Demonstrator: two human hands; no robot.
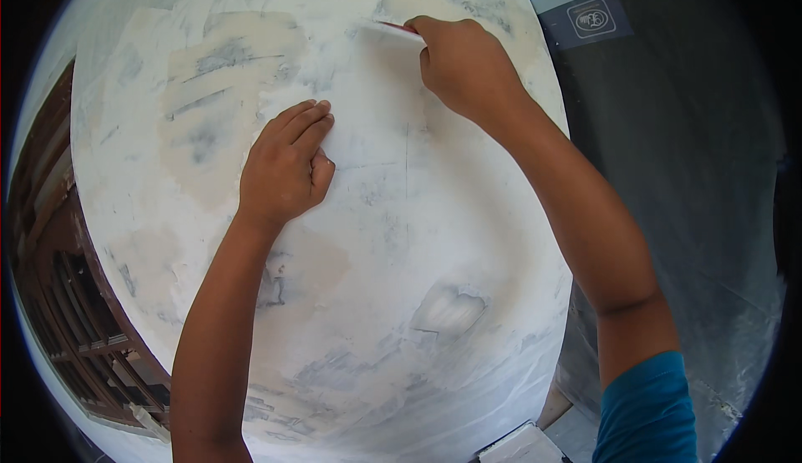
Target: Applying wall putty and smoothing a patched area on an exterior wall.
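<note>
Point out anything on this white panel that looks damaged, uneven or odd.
The white panel has a patchy coat: beige areas with grey streaks show through at its upper left, and a scuffed grey patch sits lower right. The right hand holds a flat blade against the surface; the left hand rests flat on it.

Left hand (284,166) pressed flat; right hand (464,66) gripping.
</note>
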